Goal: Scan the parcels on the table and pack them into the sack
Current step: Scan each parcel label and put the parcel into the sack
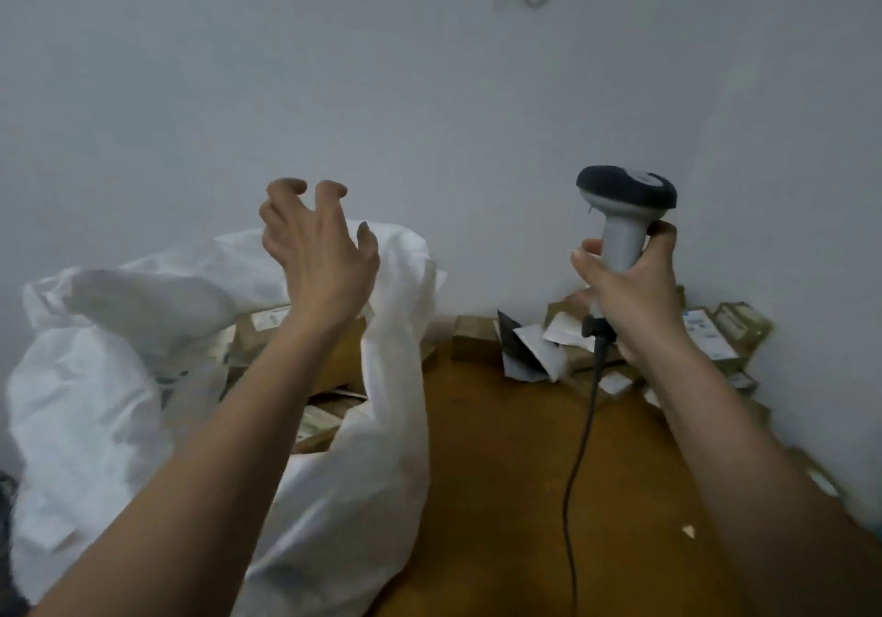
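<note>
My right hand (635,292) gripped the barcode scanner (620,215) round its grey handle, fingers (584,253) wrapped tight. Scanner's long axis stood approx upright, dark head on top, facing away twd the wall (429,91); its black cable (580,449) dropped from the handle base down across the wooden surface (501,473).

Left hand (317,249) was raised above the sack's mouth, held nothing, fingers (286,189) half-curled like a claw, thumb out to the right.

White woven sack (119,401) sat at the surface's left edge, mouth open and slumped, w/ brown carton parcels (320,421) visible inside, lying at mixed angles. Labels too blurred to read.

Unpacked parcels (716,335) were heaped in the far right corner agst the wall: brown cartons w/ white labels plus a few pale flat mailers (534,349) leaning on them. A small pale scrap (688,530) lay on the surface near my right forearm.
</note>
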A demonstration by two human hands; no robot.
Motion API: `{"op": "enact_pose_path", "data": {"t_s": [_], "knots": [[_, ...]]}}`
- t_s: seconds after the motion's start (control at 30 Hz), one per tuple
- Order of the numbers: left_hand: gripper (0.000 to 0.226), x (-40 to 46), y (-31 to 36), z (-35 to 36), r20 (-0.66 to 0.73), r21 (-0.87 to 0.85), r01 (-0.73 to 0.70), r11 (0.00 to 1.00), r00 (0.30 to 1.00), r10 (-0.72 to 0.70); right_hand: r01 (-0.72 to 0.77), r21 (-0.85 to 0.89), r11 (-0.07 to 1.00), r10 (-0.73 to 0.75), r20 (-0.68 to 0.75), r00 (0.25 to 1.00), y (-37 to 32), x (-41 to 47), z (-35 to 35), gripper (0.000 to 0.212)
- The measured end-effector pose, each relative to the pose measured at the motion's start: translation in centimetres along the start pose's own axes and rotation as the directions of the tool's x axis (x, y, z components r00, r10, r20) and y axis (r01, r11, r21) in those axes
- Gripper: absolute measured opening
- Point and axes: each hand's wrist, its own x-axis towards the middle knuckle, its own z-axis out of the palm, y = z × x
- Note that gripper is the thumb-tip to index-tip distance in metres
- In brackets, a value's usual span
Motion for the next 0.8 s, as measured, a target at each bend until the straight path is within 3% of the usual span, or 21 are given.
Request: {"op": "enact_pose_path", "data": {"t_s": [0.17, 0.33, 0.53, 0.8], "knots": [[0.035, -6.0, 10.8, 7.1, 0.087, -0.106, -0.08, 0.991, 0.992, 0.089, -0.066, -0.012, 0.998, 0.065, -0.027, 0.997, 2.5, 1.7, -11.6, 0.055], [0.037, -12.6, 17.1, 14.8, 0.3, -0.14, -0.075, 0.987, 0.947, 0.115, -0.126, -0.027, 0.992, 0.124, -0.044, 0.991, 6.1, 3.3, -19.3, 0.053], [0.035, -17.0, 14.9, 24.2, 0.554, 0.032, 0.011, 0.999, 0.832, -0.027, -0.236, 0.003, 0.972, 0.236, 0.01, 0.972, 12.3, 6.2, -19.9, 0.054], [0.058, -17.0, 6.0, 36.9, 0.686, 0.28, 0.219, 0.935, 0.635, -0.354, -0.394, -0.098, 0.914, 0.404, 0.106, 0.909, 23.3, 12.0, -13.4, 0.047]]}}
